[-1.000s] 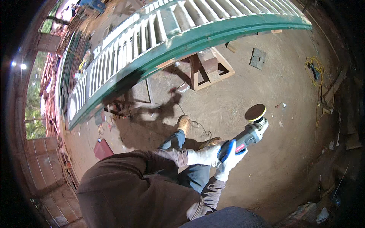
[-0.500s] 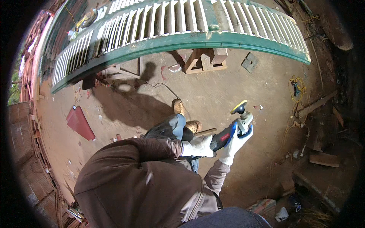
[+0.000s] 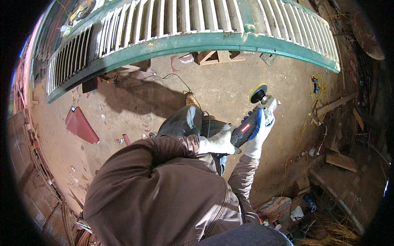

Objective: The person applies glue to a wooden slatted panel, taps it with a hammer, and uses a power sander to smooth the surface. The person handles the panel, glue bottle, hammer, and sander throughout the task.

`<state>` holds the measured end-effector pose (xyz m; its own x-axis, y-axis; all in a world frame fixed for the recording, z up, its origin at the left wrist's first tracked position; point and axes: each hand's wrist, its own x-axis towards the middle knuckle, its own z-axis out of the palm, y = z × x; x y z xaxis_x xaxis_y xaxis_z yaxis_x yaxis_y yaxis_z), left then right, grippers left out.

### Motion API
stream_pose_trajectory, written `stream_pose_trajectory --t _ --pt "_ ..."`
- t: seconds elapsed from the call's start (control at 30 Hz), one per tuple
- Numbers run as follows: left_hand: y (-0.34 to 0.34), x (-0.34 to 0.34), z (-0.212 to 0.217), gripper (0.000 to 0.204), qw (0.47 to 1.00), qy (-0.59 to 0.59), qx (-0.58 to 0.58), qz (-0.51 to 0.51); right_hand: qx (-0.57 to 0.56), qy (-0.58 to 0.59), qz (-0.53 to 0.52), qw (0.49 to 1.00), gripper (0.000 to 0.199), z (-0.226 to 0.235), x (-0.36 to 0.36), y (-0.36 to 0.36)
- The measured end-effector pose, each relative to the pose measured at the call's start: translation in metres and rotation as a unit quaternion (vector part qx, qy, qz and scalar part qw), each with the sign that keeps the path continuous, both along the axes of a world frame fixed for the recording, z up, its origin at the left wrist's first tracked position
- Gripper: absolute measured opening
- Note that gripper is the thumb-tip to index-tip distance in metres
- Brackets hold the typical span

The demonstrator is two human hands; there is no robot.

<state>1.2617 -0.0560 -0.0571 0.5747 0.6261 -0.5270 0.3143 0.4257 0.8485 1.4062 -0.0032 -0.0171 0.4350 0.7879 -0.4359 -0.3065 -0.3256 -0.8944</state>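
I hold an angle grinder (image 3: 245, 130) in both gloved hands, out over the floor to the right of my legs. My right hand (image 3: 261, 128), in a white and blue glove, wraps round the body near the grey metal head. At the rear end my left hand (image 3: 217, 143) is closed on the handle. A round black pad with a yellow rim (image 3: 258, 94) sits on the spindle, tilted up and facing away to the left. Beyond it, apart from the pad, lies a louvered shutter (image 3: 180, 46) with a green frame and whitish slats.
Wooden supports (image 3: 213, 58) stand beneath the shutter. A dark power cord (image 3: 176, 75) runs over the floor toward my legs. Red sheet material (image 3: 81, 126) lies at left. At right are a coiled yellow cord (image 3: 319, 84), loose boards (image 3: 341, 160) and scraps.
The grinder has risen a little toward the shutter, its pad turned more upright. The shutter shows nearer and larger as my view shifts forward. Both hands keep their hold.
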Motion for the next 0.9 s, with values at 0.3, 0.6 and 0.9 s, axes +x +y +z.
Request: stream_pose_trajectory --t 0.3,0.6,0.9 --pt "0.081 -0.043 0.054 0.059 0.934 -0.228 -0.232 0.148 0.049 -0.302 0.186 0.934 0.088 0.06 -0.04 0.053" --pt "0.121 -0.042 0.088 0.033 0.918 -0.169 -0.192 0.304 0.076 -0.409 0.315 0.853 0.091 0.07 -0.05 0.095" --pt "0.125 -0.026 0.064 0.034 0.907 -0.214 -0.132 0.339 0.062 -0.381 0.347 0.855 0.091 0.066 -0.039 0.113"
